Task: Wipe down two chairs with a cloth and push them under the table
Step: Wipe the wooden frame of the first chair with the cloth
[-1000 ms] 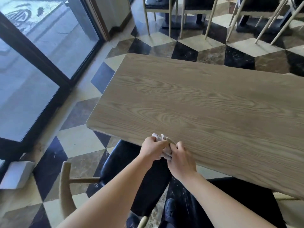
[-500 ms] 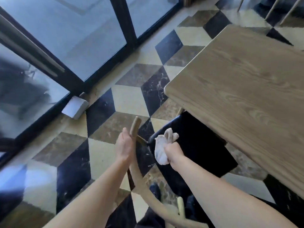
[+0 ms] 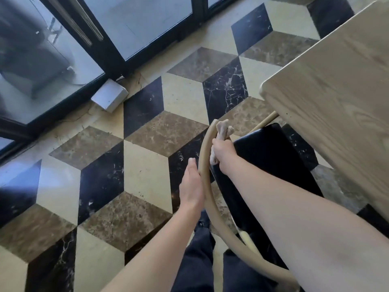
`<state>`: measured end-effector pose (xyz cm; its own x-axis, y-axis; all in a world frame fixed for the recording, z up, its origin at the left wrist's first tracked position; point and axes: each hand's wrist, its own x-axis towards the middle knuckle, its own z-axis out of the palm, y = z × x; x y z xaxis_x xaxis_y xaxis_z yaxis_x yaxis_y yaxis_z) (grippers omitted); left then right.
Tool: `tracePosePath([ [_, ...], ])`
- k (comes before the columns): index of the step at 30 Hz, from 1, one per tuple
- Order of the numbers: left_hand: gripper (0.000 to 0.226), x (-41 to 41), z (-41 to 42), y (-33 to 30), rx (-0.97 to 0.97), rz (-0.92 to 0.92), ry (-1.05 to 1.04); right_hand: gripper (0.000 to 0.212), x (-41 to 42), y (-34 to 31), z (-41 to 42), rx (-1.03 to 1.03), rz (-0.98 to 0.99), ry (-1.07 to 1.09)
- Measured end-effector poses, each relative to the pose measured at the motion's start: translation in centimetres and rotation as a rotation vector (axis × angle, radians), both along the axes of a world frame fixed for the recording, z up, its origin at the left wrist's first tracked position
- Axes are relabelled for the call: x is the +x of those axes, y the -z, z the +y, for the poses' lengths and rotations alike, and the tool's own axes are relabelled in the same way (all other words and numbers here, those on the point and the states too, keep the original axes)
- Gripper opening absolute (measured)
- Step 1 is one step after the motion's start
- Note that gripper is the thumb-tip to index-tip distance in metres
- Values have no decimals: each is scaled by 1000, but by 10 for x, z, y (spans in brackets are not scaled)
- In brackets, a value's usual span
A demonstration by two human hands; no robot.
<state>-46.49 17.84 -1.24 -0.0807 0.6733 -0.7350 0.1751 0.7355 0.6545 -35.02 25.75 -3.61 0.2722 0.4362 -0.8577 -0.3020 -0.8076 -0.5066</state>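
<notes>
A chair with a black seat (image 3: 271, 157) and a curved pale wooden back rail (image 3: 205, 165) stands at the corner of the wooden table (image 3: 336, 98), its seat partly under the tabletop. My right hand (image 3: 221, 149) grips a crumpled white cloth (image 3: 224, 129) and presses it against the inner side of the rail near its end. Flat against the rail's outer side lies my left hand (image 3: 192, 186), fingers straight and together, holding nothing. A second chair is not in view.
The floor is a cube pattern of black, brown and cream marble tiles. Dark-framed glass doors (image 3: 126, 28) run along the top left, with a small white box (image 3: 109, 98) on the floor at their base. My dark trouser legs (image 3: 200, 260) show below.
My view has swung left and down, away from the tabletop. My right hand has brought the cloth onto the chair's back rail, and my left hand has slid down the rail's outer side.
</notes>
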Motion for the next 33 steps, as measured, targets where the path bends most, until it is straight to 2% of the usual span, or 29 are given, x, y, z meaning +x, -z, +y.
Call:
tracePosePath([
  [4,82,-3,2,4,6,-34,20,38,-14,-2,-60,75,-65,-236],
  [6,81,-1,-14,4,7,-61,20,52,-17,-1,-109,130,-77,-380],
  [8,74,4,-38,4,91,-85,70,59,-18,0,-154,170,-94,-519],
  [12,68,17,-111,8,320,79,205,55,6,-4,-237,194,-133,-685],
  [15,66,24,-155,8,350,163,252,60,42,-6,-294,162,-216,-861],
  [17,63,23,-160,7,307,130,235,65,63,-4,-323,155,-320,-959],
  [21,63,19,-153,1,208,60,132,50,89,-4,-369,199,-595,-926],
  [24,69,12,-147,-1,209,55,81,58,85,3,-385,196,-749,-937],
  [26,70,9,-143,-3,190,36,48,53,72,2,-385,170,-826,-919],
  [29,54,0,-132,-6,146,-53,-50,51,35,-4,-360,150,-770,-851],
  [33,57,-21,-112,-6,42,-137,-118,64,-29,-11,-295,147,-620,-693],
])
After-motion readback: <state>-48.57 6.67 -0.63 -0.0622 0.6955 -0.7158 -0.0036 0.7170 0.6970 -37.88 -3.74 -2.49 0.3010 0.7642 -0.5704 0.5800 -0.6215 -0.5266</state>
